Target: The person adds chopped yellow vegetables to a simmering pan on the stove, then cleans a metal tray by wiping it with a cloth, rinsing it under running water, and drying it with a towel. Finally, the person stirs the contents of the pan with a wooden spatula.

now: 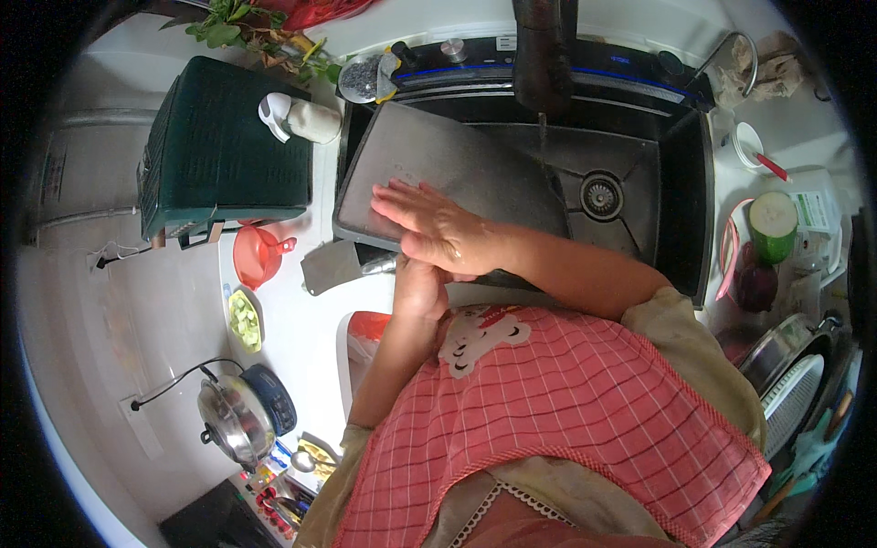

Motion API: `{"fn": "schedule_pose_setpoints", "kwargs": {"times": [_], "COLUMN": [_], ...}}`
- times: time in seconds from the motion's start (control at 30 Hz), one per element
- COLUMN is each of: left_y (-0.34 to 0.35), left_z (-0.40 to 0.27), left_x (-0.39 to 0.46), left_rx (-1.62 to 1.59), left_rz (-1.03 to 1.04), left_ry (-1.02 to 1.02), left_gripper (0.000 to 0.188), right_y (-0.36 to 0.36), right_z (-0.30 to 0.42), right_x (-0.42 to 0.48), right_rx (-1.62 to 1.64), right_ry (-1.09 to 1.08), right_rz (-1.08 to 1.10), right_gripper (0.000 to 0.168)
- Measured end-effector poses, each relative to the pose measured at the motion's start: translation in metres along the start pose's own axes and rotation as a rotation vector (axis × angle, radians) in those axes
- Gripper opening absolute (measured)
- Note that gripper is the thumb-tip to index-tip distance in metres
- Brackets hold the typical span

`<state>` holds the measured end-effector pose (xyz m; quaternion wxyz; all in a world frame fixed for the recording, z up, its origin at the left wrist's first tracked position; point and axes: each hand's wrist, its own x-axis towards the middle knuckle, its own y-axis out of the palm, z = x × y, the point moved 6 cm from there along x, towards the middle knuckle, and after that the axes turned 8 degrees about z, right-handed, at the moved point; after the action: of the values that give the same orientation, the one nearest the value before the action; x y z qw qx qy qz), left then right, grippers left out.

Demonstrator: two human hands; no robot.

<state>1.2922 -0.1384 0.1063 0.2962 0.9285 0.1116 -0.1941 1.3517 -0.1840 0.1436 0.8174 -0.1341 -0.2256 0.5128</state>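
A dark grey cutting board lies tilted over the left part of a black sink. My right hand rests flat on the board's upper face, wet and with fingers stretched out. Below it, my left hand is at the board's near edge and seems to grip it; its fingers are mostly hidden. Thin water runs from a dark faucet beside the board. A cleaver with a metal handle lies on the white counter, left of my left hand.
Left stand a dark green box, a white-capped bottle, a red plastic scoop, a dish of chopped green vegetable and a steel pot. Right of the sink are a cut green gourd, a purple onion and a white cup.
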Motion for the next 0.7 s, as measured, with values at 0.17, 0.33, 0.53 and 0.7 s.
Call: {"fn": "schedule_pose_setpoints", "kwargs": {"times": [0.17, 0.33, 0.53, 0.7], "left_y": [-0.009, -0.006, -0.012, -0.027], "left_z": [-0.009, -0.006, -0.003, -0.01], "left_x": [-0.005, -0.008, -0.011, -0.019], "left_rx": [0.0, 0.021, -0.04, -0.058], "left_rz": [0.032, -0.033, -0.073, -0.108], "left_ry": [0.037, -0.027, -0.06, -0.056], "left_gripper": [0.038, 0.034, 0.025, 0.011], "right_y": [0.001, -0.004, -0.009, -0.037], "right_z": [-0.006, -0.022, -0.037, -0.154], "right_x": [-0.04, -0.077, -0.091, -0.163], "right_rx": [-0.187, -0.342, -0.328, -0.208], "right_ry": [-0.042, 0.063, 0.135, 0.626], "right_rz": [-0.045, -0.022, 0.042, 0.034], "right_gripper": [0.085, 0.085, 0.071, 0.065]}}
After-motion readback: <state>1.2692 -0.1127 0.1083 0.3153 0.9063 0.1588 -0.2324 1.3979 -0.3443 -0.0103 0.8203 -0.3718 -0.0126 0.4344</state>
